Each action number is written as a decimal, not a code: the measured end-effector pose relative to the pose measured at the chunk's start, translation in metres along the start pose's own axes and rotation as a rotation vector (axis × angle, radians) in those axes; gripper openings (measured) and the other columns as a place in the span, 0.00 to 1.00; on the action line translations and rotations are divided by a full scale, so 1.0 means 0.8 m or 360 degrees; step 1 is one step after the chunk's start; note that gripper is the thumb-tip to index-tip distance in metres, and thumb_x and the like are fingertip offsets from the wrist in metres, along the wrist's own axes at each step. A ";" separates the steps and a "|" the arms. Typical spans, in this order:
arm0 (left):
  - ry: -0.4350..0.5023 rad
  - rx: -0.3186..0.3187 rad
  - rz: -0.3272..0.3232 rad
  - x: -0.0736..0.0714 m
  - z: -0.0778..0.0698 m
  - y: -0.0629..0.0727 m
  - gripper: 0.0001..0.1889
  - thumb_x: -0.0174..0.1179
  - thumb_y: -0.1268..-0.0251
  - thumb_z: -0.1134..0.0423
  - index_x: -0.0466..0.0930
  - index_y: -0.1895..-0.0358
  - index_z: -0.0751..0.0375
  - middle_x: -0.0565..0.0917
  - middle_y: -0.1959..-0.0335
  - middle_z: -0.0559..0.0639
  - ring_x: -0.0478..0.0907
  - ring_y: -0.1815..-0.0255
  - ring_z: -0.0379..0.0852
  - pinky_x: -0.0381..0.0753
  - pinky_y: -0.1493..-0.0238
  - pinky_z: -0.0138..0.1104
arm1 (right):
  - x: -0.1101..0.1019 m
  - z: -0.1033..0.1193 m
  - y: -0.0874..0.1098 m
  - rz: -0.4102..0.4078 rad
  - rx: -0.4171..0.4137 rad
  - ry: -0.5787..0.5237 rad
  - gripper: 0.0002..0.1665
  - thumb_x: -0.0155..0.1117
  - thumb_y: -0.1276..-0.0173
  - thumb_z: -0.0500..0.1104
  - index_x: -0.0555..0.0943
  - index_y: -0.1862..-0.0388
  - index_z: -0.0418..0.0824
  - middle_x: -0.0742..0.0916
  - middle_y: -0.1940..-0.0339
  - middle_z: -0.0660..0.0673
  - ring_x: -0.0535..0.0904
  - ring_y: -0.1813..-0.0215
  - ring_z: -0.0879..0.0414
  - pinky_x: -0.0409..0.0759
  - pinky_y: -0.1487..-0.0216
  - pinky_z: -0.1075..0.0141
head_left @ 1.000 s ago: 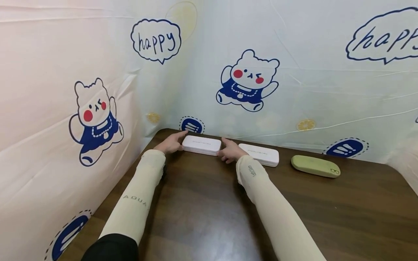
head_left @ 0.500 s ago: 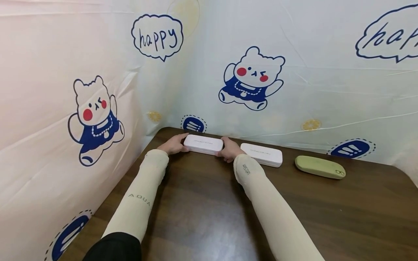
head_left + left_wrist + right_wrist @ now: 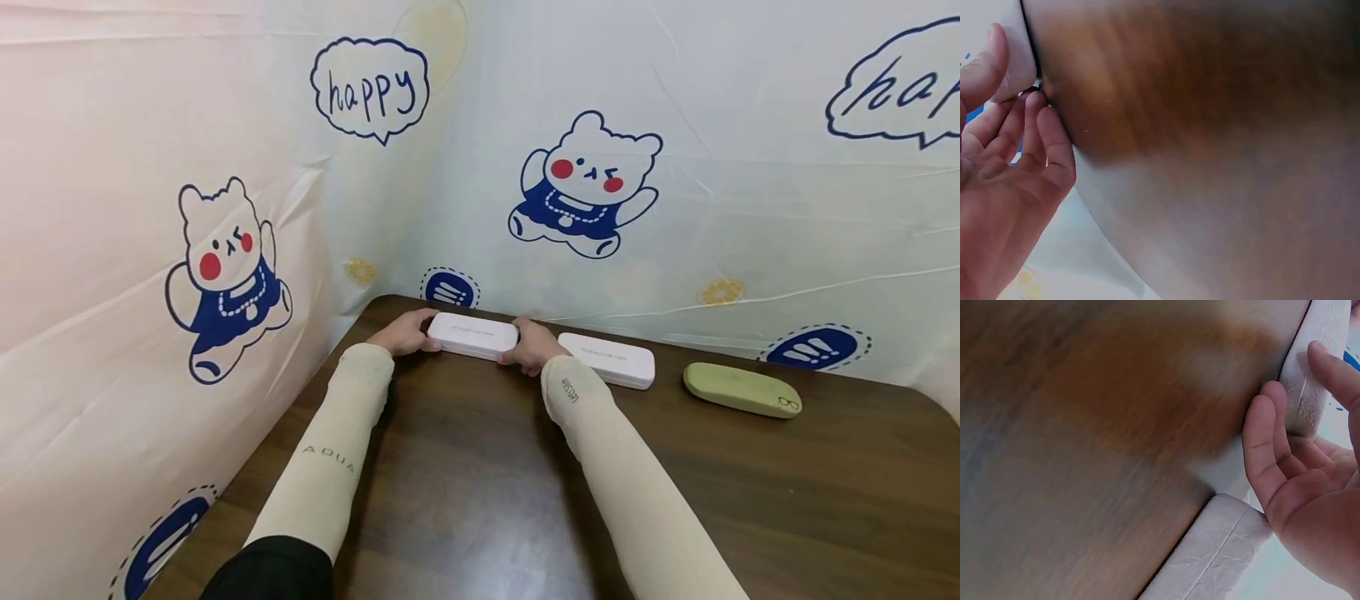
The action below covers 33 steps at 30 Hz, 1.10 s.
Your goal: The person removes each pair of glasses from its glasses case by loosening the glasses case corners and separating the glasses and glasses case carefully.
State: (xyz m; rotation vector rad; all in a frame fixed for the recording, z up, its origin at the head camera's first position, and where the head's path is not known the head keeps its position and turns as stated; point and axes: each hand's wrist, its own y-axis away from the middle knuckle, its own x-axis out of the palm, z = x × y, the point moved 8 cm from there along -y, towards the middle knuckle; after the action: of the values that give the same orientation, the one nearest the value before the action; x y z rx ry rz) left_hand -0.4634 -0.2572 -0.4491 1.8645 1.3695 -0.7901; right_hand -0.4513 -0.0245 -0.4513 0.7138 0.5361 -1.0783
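Note:
A white glasses case [image 3: 472, 336] lies flat on the brown table [image 3: 465, 483] near its far left corner. My left hand [image 3: 405, 335] grips the case's left end and my right hand [image 3: 531, 347] grips its right end. In the left wrist view the left hand [image 3: 1019, 84] has its thumb over the case [image 3: 1022, 44] and its fingers curled against the end. In the right wrist view the right hand [image 3: 1300, 381] pinches the case [image 3: 1319, 319] between thumb and fingers. Both forearms wear cream sleeves.
A second white case [image 3: 611, 360], also in the right wrist view [image 3: 1216, 556], lies just right of the right hand. An olive green case [image 3: 741, 390] lies further right. Printed plastic sheeting [image 3: 225, 250] walls in the table at the left and back.
Both hands have closed in on the ends of the white case, fingers now curled round it. The case has stayed in place on the table.

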 end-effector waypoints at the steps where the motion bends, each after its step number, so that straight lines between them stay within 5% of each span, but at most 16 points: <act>1: -0.0017 -0.0005 0.0002 -0.002 -0.003 0.001 0.39 0.68 0.36 0.63 0.60 0.24 0.66 0.66 0.27 0.66 0.61 0.27 0.61 0.55 0.27 0.52 | -0.002 0.001 0.001 -0.0004 -0.0004 0.0009 0.44 0.77 0.37 0.45 0.65 0.27 0.41 0.81 0.54 0.38 0.81 0.71 0.49 0.82 0.74 0.61; 18: -0.0029 0.0128 0.0031 -0.006 -0.018 0.034 0.37 0.70 0.38 0.63 0.65 0.29 0.71 0.76 0.38 0.66 0.72 0.41 0.58 0.67 0.34 0.50 | -0.009 0.011 0.028 0.0024 -0.0208 0.0090 0.43 0.78 0.39 0.47 0.69 0.30 0.36 0.84 0.62 0.42 0.83 0.70 0.52 0.81 0.69 0.62; 33: 0.0075 0.0224 0.0084 0.018 -0.034 0.087 0.38 0.75 0.42 0.57 0.68 0.30 0.66 0.78 0.41 0.61 0.76 0.47 0.54 0.74 0.41 0.48 | -0.002 -0.002 0.100 0.0029 -0.0334 0.0083 0.41 0.78 0.39 0.48 0.71 0.32 0.35 0.84 0.64 0.44 0.83 0.76 0.52 0.80 0.68 0.61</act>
State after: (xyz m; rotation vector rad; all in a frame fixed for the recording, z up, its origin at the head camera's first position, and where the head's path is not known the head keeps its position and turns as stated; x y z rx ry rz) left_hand -0.3906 -0.2423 -0.4328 2.0308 1.3173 -0.8392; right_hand -0.3782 0.0014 -0.4308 0.5624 0.6755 -0.9717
